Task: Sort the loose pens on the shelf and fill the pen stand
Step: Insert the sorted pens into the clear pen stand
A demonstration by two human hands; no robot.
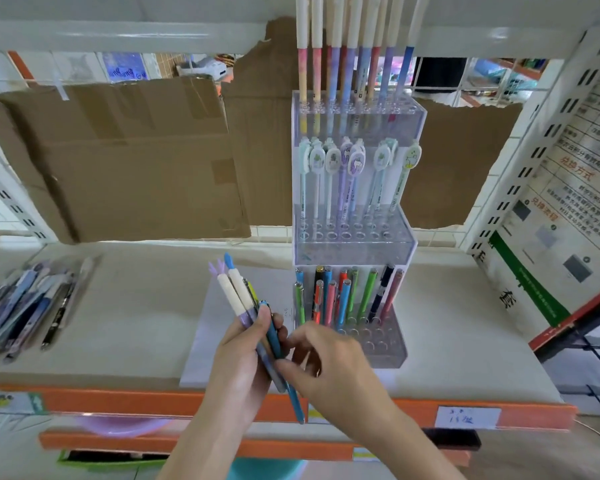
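Note:
A clear three-tier pen stand [354,244] stands on the shelf [125,313]. Its top tier holds tall pastel pens, the middle tier cartoon-topped pens, and the bottom tier bright coloured pens [343,296]. My left hand [246,355] grips a bundle of pens [243,299] just left of the stand's bottom tier, their tips pointing up. My right hand [326,358] pinches a blue pen [288,382] at the bundle's lower end, in front of the stand. A pile of loose pens [32,299] lies at the shelf's left end.
Flattened cardboard [129,157] lines the back of the shelf behind the stand. A white sheet [208,334] lies under the stand. The orange shelf edge [118,403] carries a handwritten price tag [468,417]. A perforated upright with a printed poster [548,202] closes the right side.

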